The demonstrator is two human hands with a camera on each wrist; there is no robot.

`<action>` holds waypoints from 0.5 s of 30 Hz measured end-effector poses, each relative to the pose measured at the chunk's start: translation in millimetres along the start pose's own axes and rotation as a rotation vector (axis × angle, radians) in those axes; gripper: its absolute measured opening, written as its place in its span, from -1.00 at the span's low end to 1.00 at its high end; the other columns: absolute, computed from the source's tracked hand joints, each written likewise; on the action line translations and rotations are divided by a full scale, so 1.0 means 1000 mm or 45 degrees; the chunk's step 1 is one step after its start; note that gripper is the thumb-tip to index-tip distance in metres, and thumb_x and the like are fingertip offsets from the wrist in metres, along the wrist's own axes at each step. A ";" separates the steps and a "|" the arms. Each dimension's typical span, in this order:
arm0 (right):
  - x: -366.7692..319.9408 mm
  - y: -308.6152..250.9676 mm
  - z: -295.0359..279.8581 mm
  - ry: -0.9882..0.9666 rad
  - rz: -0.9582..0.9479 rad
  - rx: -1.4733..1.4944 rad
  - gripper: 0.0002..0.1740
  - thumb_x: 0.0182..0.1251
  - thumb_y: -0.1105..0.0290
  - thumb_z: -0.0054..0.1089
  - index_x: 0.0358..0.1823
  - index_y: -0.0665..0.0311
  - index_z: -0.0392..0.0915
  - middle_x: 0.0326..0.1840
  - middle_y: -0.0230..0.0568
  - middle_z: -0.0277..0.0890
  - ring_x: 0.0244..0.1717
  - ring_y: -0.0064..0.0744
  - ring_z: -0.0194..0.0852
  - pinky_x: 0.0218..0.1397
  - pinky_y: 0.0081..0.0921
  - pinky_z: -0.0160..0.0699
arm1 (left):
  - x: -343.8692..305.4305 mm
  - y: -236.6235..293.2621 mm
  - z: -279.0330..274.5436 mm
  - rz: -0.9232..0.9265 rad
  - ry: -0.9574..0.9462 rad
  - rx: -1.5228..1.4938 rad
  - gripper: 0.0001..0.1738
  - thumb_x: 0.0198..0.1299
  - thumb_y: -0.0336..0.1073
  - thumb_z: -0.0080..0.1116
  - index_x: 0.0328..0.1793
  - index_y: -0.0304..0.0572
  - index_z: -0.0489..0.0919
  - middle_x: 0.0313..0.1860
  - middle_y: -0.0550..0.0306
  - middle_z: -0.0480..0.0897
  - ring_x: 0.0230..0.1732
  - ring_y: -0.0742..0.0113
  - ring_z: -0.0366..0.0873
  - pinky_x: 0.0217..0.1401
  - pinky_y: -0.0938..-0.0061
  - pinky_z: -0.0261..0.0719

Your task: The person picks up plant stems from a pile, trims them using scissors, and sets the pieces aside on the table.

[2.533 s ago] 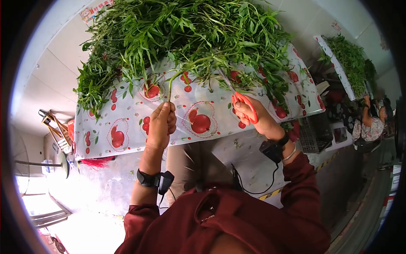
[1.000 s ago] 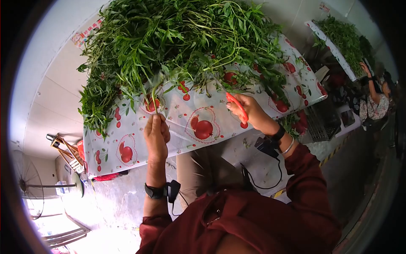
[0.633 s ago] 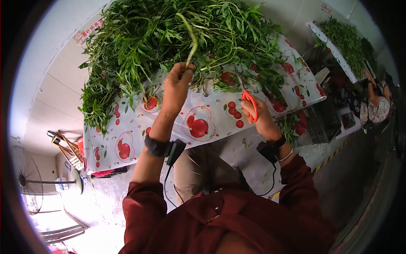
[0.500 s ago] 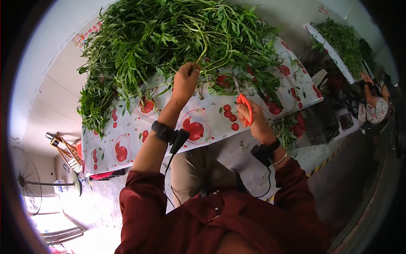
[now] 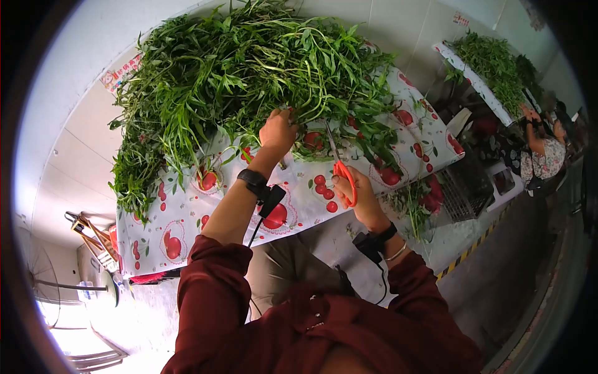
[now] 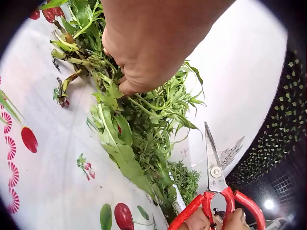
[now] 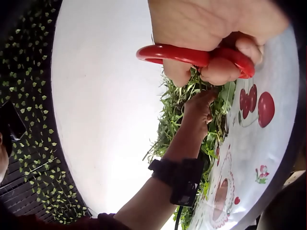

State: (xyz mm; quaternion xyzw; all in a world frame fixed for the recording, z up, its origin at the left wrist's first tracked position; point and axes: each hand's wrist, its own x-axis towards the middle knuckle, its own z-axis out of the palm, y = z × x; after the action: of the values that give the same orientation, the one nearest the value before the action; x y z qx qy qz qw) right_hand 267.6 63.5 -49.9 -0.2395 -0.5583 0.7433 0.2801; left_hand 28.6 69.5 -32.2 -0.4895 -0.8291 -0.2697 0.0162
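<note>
A large heap of leafy green stems (image 5: 249, 68) covers the back of a table. My left hand (image 5: 278, 132) is down at the heap's front edge, its fingers bent in among the stems. In the left wrist view, a pale stem (image 6: 144, 104) comes out right under the fingertips; leaves hide part of the fingers, and I cannot tell whether they pinch it. My right hand (image 5: 364, 198) holds red-handled scissors (image 5: 344, 177), fingers through the loops. The blades point at the heap's front edge and stand nearly together in the left wrist view, with nothing between them.
A white tablecloth (image 5: 143, 249) with red fruit prints covers the table. Below its right side are a dark crate (image 5: 464, 187) and hanging greens (image 5: 411, 206). Farther right, a person (image 5: 542, 153) works at another greens-laden table (image 5: 476, 84). A fan (image 5: 47, 283) stands left.
My left hand carried a stem from near the table's front up over the heap, then came down at its front edge. That raised stem no longer shows. The scissors stay in my right hand.
</note>
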 end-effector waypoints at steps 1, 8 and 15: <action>0.000 -0.001 0.000 -0.002 -0.006 0.000 -0.79 0.31 0.29 0.12 -0.23 0.27 0.40 -0.63 -0.46 0.24 -0.77 -0.73 0.03 -0.76 -0.72 0.00 | 0.001 -0.001 0.001 0.017 0.032 0.012 -0.70 -0.04 -0.15 0.24 -0.17 -0.04 0.53 -0.13 0.07 0.51 -0.10 0.01 0.53 -0.10 0.20 0.51; -0.001 0.002 -0.003 -0.008 -0.031 0.002 -0.78 0.30 0.27 0.13 -0.22 0.28 0.39 -0.62 -0.43 0.26 -0.76 -0.72 0.05 -0.74 -0.71 0.03 | -0.002 0.004 -0.013 0.032 0.062 -0.037 -0.76 -0.03 -0.19 0.19 -0.22 -0.05 0.53 -0.15 0.08 0.51 -0.13 0.02 0.53 -0.13 0.21 0.50; -0.003 -0.001 -0.003 -0.011 -0.062 -0.013 -0.78 0.31 0.26 0.10 -0.23 0.27 0.38 -0.60 -0.43 0.25 -0.72 -0.70 0.09 -0.69 -0.70 0.08 | -0.014 0.001 -0.060 0.194 0.173 -0.055 -0.80 -0.01 -0.19 0.14 -0.28 -0.06 0.50 -0.24 0.08 0.57 -0.20 0.03 0.54 -0.21 0.21 0.51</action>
State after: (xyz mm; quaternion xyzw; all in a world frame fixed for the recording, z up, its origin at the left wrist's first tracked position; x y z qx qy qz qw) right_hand 271.6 64.0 -49.5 -0.2242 -0.5689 0.7344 0.2946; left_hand 22.7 30.7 15.1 -0.5320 -0.7803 -0.3183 0.0823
